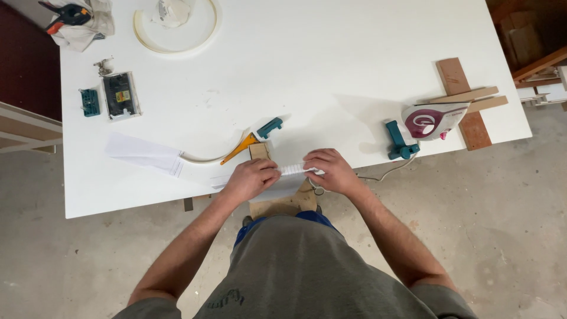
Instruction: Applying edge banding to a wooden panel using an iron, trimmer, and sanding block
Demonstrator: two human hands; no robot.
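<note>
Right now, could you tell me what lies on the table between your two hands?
In the head view, a short white strip spans the gap between the left hand and right hand.

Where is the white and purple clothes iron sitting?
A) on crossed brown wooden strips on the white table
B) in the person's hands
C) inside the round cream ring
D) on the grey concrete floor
A: the white and purple clothes iron rests on the crossed brown wooden strips at the right side of the white table, away from both hands.

workshop | white worktable | wood offcuts | spring clamp | concrete floor
</note>
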